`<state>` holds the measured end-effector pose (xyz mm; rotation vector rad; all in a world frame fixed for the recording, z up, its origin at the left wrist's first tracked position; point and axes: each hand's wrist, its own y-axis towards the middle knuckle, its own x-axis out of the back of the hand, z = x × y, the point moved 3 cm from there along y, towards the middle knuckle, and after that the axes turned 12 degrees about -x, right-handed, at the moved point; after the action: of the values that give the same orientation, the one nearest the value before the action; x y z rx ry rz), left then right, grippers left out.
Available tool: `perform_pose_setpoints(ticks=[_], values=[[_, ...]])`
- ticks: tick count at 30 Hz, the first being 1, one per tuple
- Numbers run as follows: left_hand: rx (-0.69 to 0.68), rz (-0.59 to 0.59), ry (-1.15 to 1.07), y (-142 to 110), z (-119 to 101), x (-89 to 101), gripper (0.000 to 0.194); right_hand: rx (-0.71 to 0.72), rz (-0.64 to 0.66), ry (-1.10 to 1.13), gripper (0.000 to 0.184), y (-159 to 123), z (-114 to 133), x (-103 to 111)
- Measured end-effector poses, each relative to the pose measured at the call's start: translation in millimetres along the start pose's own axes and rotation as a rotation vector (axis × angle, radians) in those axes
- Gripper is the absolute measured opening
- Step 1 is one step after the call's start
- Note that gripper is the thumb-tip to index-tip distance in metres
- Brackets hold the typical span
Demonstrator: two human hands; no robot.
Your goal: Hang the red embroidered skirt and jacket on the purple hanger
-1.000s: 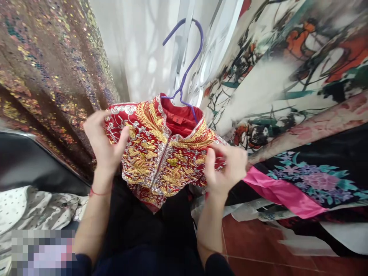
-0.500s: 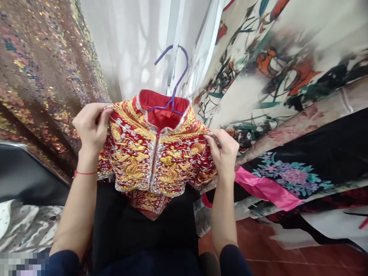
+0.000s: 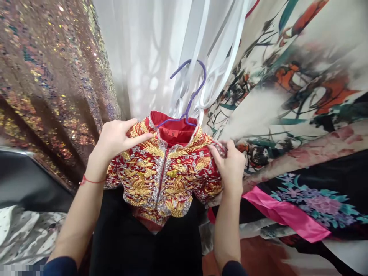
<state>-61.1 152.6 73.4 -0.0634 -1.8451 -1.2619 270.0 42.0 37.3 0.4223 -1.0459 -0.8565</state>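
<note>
A short red jacket with dense gold and silver embroidery, a stand collar and a front zip hangs on a purple hanger. My left hand holds its shoulder near the collar, thumb stretched across the front and fingers partly hidden behind. At the opposite shoulder, my right hand pinches the fabric near the sleeve top. A red label marked S shows inside the collar. The jacket's lower edge lies over my black-clad lap.
Sequined fabric hangs at the left, above a black surface. White curtain and white frame bars stand behind the hanger. Floral cloth and a pink satin band are on the right.
My left hand has shifted inward from the shoulder's outer edge towards the collar. In view, the jacket and hanger sit lower and further right. My right hand keeps its pinch.
</note>
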Motion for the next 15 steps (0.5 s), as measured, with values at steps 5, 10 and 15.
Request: perform_pose_setpoints(ticks=[5, 10, 15], values=[[0.04, -0.138, 0.025, -5, -6, -20.6, 0.065, 0.147, -0.239, -0.019, 0.031, -17, 3, -21], [0.077, -0.213, 0.07, -16, -4, -34.8, 0.067, 0.168, -0.311, 0.043, 0.028, -18, -7, -35], [0.066, -0.193, 0.066, -17, 1, -34.6, 0.065, 0.193, -0.33, 0.067, 0.028, -17, -5, -42]])
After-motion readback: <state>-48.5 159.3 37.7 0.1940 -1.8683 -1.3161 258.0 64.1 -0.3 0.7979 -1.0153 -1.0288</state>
